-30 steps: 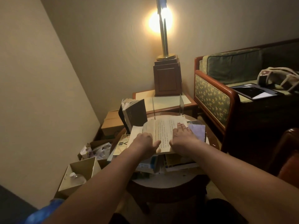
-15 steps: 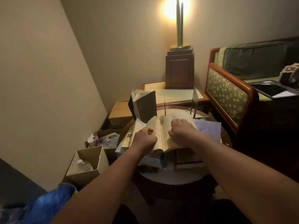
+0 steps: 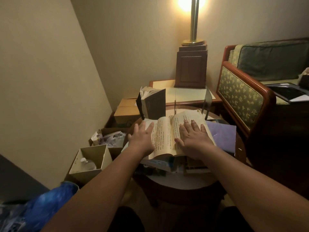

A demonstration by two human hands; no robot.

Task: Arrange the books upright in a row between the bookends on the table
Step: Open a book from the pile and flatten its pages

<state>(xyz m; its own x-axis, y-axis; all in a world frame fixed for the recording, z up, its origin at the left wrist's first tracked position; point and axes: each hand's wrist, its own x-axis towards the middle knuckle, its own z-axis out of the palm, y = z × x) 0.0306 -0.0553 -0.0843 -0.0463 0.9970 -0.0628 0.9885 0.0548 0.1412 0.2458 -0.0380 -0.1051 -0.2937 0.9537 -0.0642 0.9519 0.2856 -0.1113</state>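
Wooden table (image 3: 180,185) carries a loose pile (image 3: 161,163) of books, and on top lies the open book (image 3: 164,136), yellowed pages up. The left hand (image 3: 142,138) and right hand (image 3: 194,139) press flat on it, fingers straight, gripping nothing. Clear bookends (image 3: 208,101) stand just behind. The book looks light and floppy; I'd shut it and take it by the spine.

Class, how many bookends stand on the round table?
2. One bookend stands edge-on behind the open book; the other bookend stands further right, behind its right page. Piled books might hide more.
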